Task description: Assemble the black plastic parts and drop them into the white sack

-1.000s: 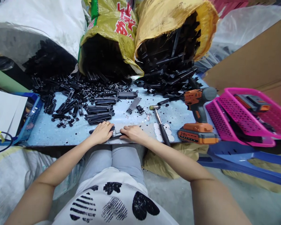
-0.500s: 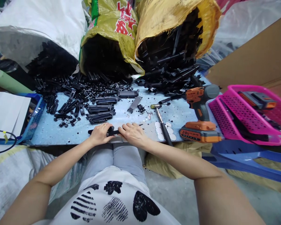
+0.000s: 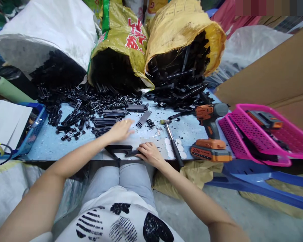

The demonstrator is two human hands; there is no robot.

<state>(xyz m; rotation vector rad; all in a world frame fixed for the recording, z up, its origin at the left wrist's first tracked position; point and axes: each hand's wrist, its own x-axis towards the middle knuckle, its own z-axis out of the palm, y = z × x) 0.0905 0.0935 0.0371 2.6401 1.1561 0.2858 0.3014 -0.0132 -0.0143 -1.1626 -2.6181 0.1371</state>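
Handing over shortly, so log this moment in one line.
left hand: open, over table | right hand: holding black part | hammer: handle between white discs | drill: upright

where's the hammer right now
In the head view, the hammer lies on the table, right of the right hand, left of the drill, among white discs.

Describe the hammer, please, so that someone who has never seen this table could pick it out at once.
On the blue table, look along the front edge between the person's right hand and the orange-and-grey drill. There the hammer lies among white round discs, its head away from the person. Its metal shaft and black grip set it apart from discs and drill.
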